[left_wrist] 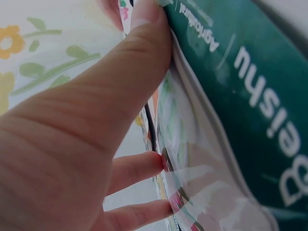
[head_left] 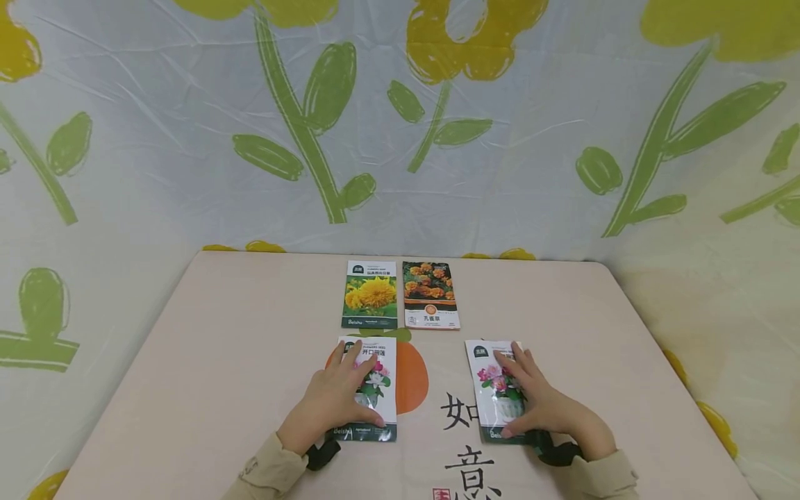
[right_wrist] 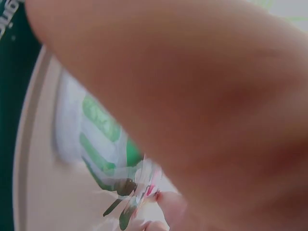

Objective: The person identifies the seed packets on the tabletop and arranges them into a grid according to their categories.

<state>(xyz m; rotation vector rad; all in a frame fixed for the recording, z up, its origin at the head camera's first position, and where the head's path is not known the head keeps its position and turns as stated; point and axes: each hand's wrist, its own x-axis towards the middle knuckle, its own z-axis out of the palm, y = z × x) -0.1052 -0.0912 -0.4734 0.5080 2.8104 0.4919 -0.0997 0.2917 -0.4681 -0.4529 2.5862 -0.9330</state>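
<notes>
Two seed packets with pink and white potted flowers and a dark green "Beishu" band lie at the near middle of the table. On the left seed packet [head_left: 380, 403], my left hand [head_left: 330, 396] rests with fingers spread. Its thumb [left_wrist: 139, 43] touches the green band, and two fingertips meet the glossy front in the left wrist view. My right hand [head_left: 545, 403] lies over the right edge of the other seed packet [head_left: 492, 392], which is slightly turned. That hand's thumb touches the lower band; in the right wrist view the hand hides much of the packet [right_wrist: 96, 144].
Behind them lie a yellow-flower seed packet [head_left: 370, 295] and an orange-flower seed packet [head_left: 431, 295], side by side. The pale tablecloth [head_left: 250, 312] bears an orange fruit print and black characters. A flower-printed cloth [head_left: 500, 160] hangs beyond the table's far edge.
</notes>
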